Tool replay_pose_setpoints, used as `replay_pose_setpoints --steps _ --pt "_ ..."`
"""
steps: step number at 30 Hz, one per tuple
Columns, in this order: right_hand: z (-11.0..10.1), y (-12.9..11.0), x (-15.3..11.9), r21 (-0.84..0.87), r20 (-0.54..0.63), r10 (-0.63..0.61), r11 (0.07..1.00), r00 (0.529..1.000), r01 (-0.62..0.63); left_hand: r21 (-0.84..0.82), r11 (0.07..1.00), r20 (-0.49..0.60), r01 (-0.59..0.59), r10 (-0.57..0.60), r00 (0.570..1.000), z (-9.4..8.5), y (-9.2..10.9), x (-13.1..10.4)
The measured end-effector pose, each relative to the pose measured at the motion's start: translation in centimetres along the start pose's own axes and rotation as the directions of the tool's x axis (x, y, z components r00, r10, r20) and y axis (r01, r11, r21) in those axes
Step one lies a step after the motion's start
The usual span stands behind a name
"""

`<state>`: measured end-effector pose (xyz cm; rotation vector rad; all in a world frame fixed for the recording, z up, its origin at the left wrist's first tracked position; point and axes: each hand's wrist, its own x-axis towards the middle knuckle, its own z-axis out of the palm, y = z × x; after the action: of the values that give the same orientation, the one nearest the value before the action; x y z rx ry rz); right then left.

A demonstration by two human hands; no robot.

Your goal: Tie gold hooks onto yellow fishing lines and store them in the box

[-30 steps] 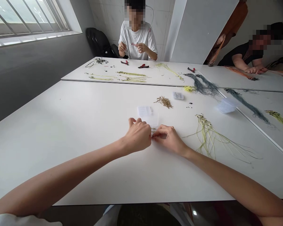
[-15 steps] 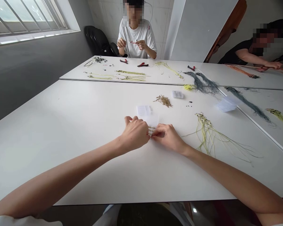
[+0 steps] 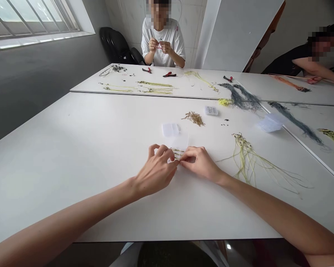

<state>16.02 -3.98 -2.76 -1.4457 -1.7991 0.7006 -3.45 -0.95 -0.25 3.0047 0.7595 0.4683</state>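
Note:
A small clear plastic box (image 3: 177, 152) lies with its lid (image 3: 180, 140) folded back, away from me. Thin gold and dark metal pieces sit in rows inside it. From the left, my left hand (image 3: 157, 172) arches over the box, fingers bent, thumb and fingertip close together at the near edge. My right hand (image 3: 200, 163) pinches thumb and forefinger at the near right corner, almost touching my left thumb. Whatever is between the fingertips is too small to make out. Right of my right hand lies a bundle of yellow-green cords (image 3: 243, 155) with dark metal ends.
Behind the box are a closed clear case (image 3: 170, 129), a heap of gold metal pieces (image 3: 194, 118) and a filled case (image 3: 211, 111). Clear plastic boxes (image 3: 271, 122) and grey cord bundles (image 3: 295, 120) lie right. Across the table a person (image 3: 163, 44) handles something small; another leans at right.
My left hand has drawn back a little toward me and its fingers have loosened, uncovering more of the box. My right hand stays pinched in place. The person opposite has brought both hands together.

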Motion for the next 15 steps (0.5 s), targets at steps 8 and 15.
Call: replay_pose_setpoints --steps 8,15 --pt "-0.1 -0.2 -0.3 -0.053 0.016 -0.046 0.997 0.999 0.047 0.035 0.997 -0.042 -0.076 0.077 0.996 0.8 -0.6 -0.2" --pt "-0.6 0.2 -1.5 -0.099 0.002 -0.177 0.979 0.984 0.176 0.040 0.995 -0.083 -0.087 0.090 0.992 1.0 -0.6 -0.3"
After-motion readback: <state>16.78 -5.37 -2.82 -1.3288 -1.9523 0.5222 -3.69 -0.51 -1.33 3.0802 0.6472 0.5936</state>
